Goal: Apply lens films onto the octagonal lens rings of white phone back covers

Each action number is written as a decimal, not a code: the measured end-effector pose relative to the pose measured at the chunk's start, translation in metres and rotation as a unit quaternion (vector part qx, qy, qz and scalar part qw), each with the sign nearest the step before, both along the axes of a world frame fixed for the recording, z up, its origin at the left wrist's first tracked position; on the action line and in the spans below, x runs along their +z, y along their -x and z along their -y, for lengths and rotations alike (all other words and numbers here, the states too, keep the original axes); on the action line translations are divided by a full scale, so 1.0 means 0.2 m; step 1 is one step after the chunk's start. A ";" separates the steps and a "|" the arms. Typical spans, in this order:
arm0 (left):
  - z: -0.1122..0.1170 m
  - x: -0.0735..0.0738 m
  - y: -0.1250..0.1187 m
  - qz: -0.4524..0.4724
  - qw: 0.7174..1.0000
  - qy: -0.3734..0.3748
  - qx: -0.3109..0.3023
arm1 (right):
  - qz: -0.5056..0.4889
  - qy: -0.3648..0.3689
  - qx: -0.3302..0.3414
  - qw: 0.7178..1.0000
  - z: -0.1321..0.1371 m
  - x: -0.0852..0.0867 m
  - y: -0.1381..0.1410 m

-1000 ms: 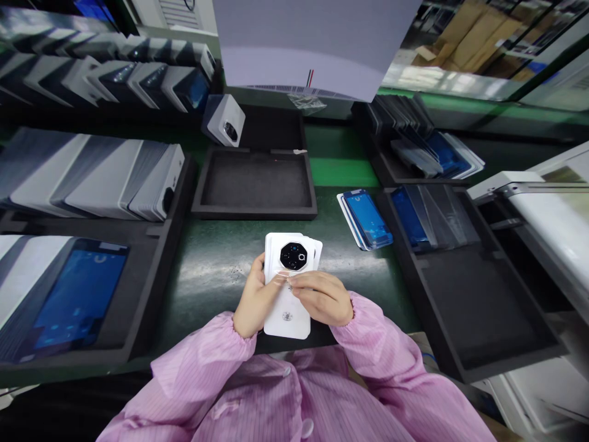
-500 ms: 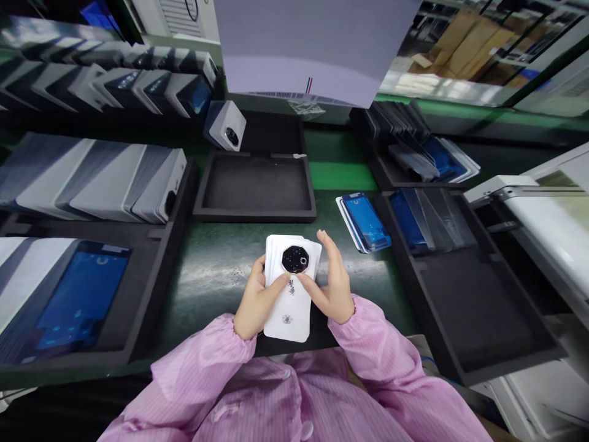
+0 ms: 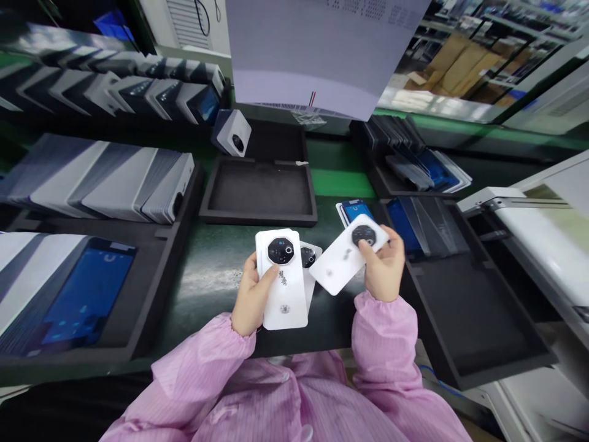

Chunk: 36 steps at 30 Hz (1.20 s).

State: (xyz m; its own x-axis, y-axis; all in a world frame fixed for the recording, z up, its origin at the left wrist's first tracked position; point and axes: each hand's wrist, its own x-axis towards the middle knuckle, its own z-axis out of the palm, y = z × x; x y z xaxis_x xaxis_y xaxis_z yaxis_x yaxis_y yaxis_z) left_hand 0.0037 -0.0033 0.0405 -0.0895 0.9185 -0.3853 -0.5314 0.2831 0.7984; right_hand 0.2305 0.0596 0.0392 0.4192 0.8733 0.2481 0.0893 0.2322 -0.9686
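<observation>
My left hand (image 3: 248,299) is closed on a small stack of white phone back panels (image 3: 291,291), its thumb lying on the front just under the round black camera area. Another panel (image 3: 313,256) fans out behind the stack to the right, partly hidden. My right hand (image 3: 389,263) pinches a single white phone back panel (image 3: 335,264) by its camera end, the thumb over the camera area. That panel is tilted, its lower end pointing down and left. Just beyond it, a blue-faced phone panel (image 3: 353,207) lies on a small pile on the table, partly covered from view.
A dark foam tray (image 3: 260,215) lies ahead on the green table (image 3: 202,270). To the left, trays hold long rows of grey and white panels (image 3: 110,178) and blue-faced ones (image 3: 87,294). More foam trays (image 3: 478,319) stand at right. A large white sheet (image 3: 313,55) hangs ahead.
My right hand has drawn one panel away to the right and tilted it. The stack in my left hand has shifted slightly left, with a panel now fanned out behind it.
</observation>
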 end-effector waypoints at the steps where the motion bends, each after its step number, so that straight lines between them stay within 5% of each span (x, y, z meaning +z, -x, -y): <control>1: 0.00 0.00 0.00 0.001 1.000 -0.002 0.007 | 0.023 0.031 0.045 0.998 0.00 -0.01 0.01; 4: 0.00 0.01 0.00 0.000 1.000 -0.007 0.002 | 0.153 0.095 0.163 0.970 0.03 -0.07 0.12; 9: 0.01 -0.01 -0.01 -0.012 0.999 -0.030 -0.024 | 0.408 0.013 0.117 0.905 0.08 -0.10 0.27; 14: 0.02 -0.05 -0.03 -0.057 0.995 -0.065 -0.054 | 0.286 -0.098 0.099 0.948 0.13 -0.03 0.29; 19: 0.05 -0.07 -0.05 -0.149 0.981 -0.101 -0.077 | 0.228 -0.035 0.156 0.960 0.16 0.00 0.33; 29: 0.09 -0.08 -0.05 -0.320 0.931 -0.161 -0.072 | 0.140 0.006 0.159 0.977 0.18 0.00 0.34; 33: 0.10 -0.08 -0.05 -0.344 0.921 -0.163 -0.081 | 0.107 0.017 0.179 0.978 0.18 0.00 0.33; 36: 0.09 -0.07 -0.05 -0.300 0.940 -0.146 -0.074 | 0.162 -0.004 0.160 0.974 0.19 0.01 0.34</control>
State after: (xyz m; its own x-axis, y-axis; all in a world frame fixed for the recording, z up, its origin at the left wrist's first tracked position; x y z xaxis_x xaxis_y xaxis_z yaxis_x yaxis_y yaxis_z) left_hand 0.0145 -0.0222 0.0257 -0.0725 0.9967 -0.0368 0.0680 0.0417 0.9968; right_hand 0.1629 0.0214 0.0407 0.0254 0.9437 0.3299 0.3115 0.3062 -0.8996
